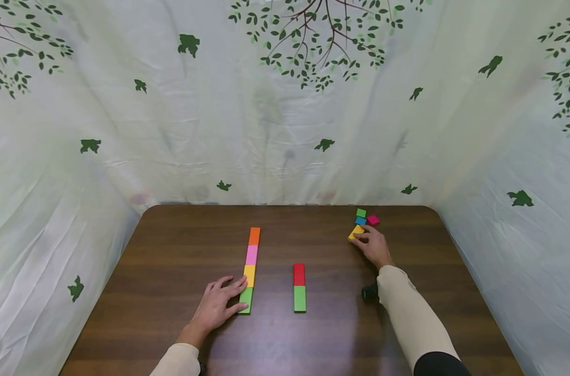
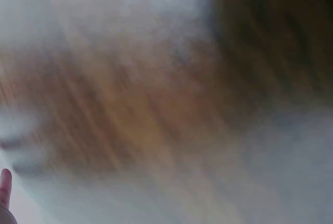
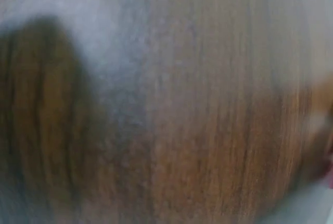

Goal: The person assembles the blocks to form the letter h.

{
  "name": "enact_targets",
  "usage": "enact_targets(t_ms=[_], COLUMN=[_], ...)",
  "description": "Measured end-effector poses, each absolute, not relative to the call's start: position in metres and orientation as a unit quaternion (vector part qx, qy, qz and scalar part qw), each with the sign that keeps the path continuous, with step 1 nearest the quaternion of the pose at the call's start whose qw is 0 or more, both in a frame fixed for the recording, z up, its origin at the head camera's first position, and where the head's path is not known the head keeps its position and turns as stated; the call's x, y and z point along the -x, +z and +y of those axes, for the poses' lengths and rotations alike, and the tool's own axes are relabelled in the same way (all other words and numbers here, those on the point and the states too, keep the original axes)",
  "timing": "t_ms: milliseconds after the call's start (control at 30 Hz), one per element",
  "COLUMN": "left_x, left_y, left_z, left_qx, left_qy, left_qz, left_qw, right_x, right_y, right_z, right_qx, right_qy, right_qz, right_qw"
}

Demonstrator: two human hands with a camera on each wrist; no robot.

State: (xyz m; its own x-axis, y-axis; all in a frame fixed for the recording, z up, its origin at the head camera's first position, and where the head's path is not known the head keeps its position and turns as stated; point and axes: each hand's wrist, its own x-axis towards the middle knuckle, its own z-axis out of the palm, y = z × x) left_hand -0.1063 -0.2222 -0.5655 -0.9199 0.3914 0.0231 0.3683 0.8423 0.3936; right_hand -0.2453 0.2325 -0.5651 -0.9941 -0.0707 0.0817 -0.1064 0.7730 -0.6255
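In the head view, a row of flat blocks runs away from the person: green (image 1: 245, 302), yellow (image 1: 249, 272), pink (image 1: 251, 255) and orange (image 1: 254, 236). My left hand (image 1: 214, 305) touches this row's near end, thumb at the green block and a fingertip at the yellow one, fingers mostly extended. A shorter row to its right has a red block (image 1: 299, 274) beyond a green block (image 1: 300, 299). At the far right, my right hand (image 1: 373, 246) pinches another yellow block (image 1: 355, 231) between thumb and fingers, low at the tabletop. Both wrist views are mostly blurred.
Just beyond the right hand lie a blue block (image 1: 360, 221), a small green block (image 1: 361, 212) and a crimson block (image 1: 373, 220). The brown wooden table (image 1: 332, 339) has rounded far corners. A pale leaf-patterned curtain (image 1: 285, 115) hangs behind it and along both sides.
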Motion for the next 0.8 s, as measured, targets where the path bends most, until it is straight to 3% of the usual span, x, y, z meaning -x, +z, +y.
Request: enact_targets(t_ms=[800], left_x=[0.108], left_y=[-0.569], left_z=[-0.222], left_qx=[-0.195], left_qy=[0.195], left_qz=[0.961], left_qw=[0.025], right_x=[0.235], right_y=[-0.573], right_z=[0.21], right_qx=[-0.095], right_qy=[0.355], right_qz=[-0.928], right_qw=[0.065])
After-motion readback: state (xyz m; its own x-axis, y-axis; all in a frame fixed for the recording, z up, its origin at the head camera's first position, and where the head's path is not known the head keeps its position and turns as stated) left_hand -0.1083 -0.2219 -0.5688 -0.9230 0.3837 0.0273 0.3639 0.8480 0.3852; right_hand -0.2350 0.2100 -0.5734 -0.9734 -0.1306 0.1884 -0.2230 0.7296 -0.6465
